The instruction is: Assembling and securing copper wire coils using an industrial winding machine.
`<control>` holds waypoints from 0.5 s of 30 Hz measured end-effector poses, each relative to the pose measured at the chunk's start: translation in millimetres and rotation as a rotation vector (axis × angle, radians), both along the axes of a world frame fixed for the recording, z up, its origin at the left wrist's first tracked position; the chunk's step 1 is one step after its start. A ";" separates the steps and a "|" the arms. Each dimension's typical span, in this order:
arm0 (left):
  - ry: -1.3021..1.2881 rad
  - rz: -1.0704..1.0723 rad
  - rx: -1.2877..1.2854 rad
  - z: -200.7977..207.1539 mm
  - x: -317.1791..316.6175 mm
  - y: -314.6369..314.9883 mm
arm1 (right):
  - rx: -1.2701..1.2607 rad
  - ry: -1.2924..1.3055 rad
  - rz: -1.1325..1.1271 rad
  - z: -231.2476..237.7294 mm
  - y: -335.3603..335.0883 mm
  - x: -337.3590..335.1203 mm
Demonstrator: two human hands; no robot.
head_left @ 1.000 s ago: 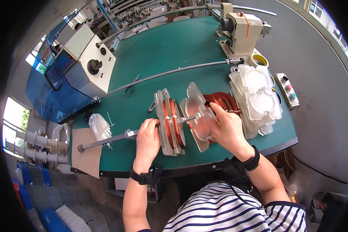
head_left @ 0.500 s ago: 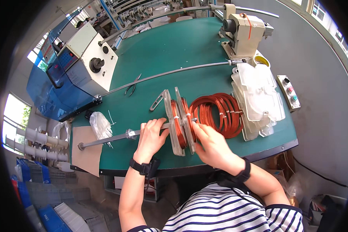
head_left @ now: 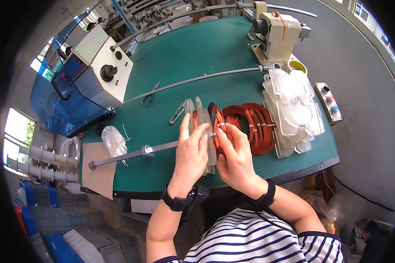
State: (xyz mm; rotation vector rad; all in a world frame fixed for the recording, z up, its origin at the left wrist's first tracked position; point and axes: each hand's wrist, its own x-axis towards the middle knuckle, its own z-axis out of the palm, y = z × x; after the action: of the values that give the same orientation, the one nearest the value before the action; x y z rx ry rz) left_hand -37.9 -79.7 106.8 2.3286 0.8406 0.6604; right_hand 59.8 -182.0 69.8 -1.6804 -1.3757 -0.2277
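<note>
A bound coil of copper wire (head_left: 213, 111) stands at the end of a metal rod (head_left: 162, 147), just right of the translucent plates (head_left: 201, 115). My right hand (head_left: 238, 160) pinches this coil near its white tie. Across the plates lies my left hand (head_left: 191, 151), its fingers stretched out and spread against them. More copper wire shows between the plates, partly hidden by the left hand. Right beside my right hand, several tied copper coils (head_left: 261, 129) rest in a row on the green table (head_left: 188, 52).
Translucent plastic plates (head_left: 296, 105) are piled at right, near a control box (head_left: 328, 103). Pliers (head_left: 150, 94) and a slotted metal piece (head_left: 177, 112) lie on the table. Bagged white ties (head_left: 113, 142) lie at left. A long rod (head_left: 193, 82) crosses behind, between two machines.
The right-hand coil has come out from between the plates to the right, in my right hand. My left hand has moved right, from the rod onto the plates.
</note>
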 end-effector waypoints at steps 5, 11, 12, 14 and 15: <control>0.041 0.084 -0.122 -6.3 -17.6 12.6 | -0.188 -0.053 0.132 24.0 -1.5 -12.8; 0.200 0.068 0.118 -0.4 -1.1 2.7 | -0.233 0.078 -0.123 16.9 -8.9 22.3; 0.197 0.058 0.118 0.4 1.6 -2.7 | -0.267 0.145 -0.150 16.4 -9.9 31.3; 0.130 -0.013 0.577 2.2 6.8 -20.5 | -0.153 0.136 -0.164 22.2 -23.2 44.2; 0.103 -0.082 0.515 4.7 8.6 -35.5 | -0.074 0.075 -0.173 25.9 -34.5 49.9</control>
State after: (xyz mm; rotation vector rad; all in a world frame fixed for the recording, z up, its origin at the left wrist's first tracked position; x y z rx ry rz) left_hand -29.3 -115.3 111.5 2.8612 0.6701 0.8009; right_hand 109.7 -216.5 95.6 -1.8538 -1.1972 -0.2120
